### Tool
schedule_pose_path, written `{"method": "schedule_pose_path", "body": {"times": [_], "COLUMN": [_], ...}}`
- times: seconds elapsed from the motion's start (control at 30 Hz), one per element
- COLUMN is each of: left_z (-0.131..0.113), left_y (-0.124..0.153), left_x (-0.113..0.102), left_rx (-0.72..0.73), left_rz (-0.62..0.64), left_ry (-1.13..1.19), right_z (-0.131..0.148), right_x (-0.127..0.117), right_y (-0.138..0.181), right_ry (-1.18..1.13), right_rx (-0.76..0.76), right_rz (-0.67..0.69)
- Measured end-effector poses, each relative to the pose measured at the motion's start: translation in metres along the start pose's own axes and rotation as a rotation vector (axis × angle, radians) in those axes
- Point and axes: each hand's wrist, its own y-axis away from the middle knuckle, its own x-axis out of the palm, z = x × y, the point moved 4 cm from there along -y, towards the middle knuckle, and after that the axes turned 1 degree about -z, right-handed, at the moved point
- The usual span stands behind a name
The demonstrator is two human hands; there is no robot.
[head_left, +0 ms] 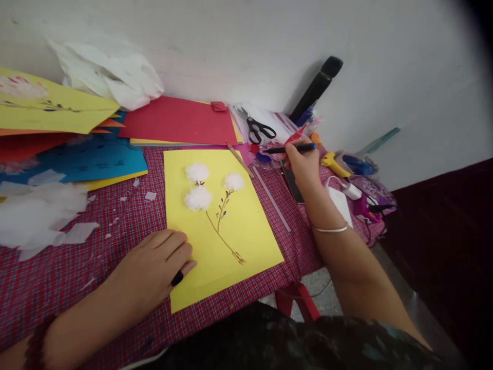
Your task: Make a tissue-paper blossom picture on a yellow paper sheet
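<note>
A yellow sheet [246,231] lies in front of me, with three fluffy white flowers [198,198] on brown stems and small dark leaves. My left hand [162,262] rests flat over the sheet's left edge, fingers loosely bent. At its thumb shows a small black thing [177,278]; whether it is worn or held I cannot tell. Above the sheet's right side, my right hand [302,162] grips a dark marker pen [277,150] with a blue end, roughly level and off the paper. A brown pencil-like stick [239,160] lies across the sheet's upper right corner.
Torn white tissue pieces [34,216] cover the left of the checked tablecloth [127,210]. Behind are red paper [177,121], blue paper [96,154], a white plastic bag [111,72] and black scissors [259,128]. A yellow glue gun [334,163] and white charger [351,191] are at right.
</note>
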Motion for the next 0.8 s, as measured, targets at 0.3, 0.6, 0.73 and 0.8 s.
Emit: {"method": "schedule_pose_path", "body": {"times": [0.3,0.6,0.73,0.8], "left_z": [-0.001,-0.002,-0.004,-0.005], "left_y": [-0.002,0.005,0.004,0.002], "left_x": [-0.002,0.003,0.004,0.003], "left_rx": [0.027,-0.015,-0.017,-0.014], "left_rz": [-0.004,-0.004,0.005,0.023], "left_ry": [-0.013,-0.013,-0.053,-0.070], "right_z": [-0.023,-0.019,0.026,0.049], "right_x": [0.015,0.019,0.006,0.005], "right_y": [0.004,0.017,0.042,0.070], "right_ry": [-0.001,-0.049,-0.187,-0.278], "right_rx": [-0.006,-0.096,-0.091,-0.044], "right_rz": [0.012,0.036,-0.003,0.137]}}
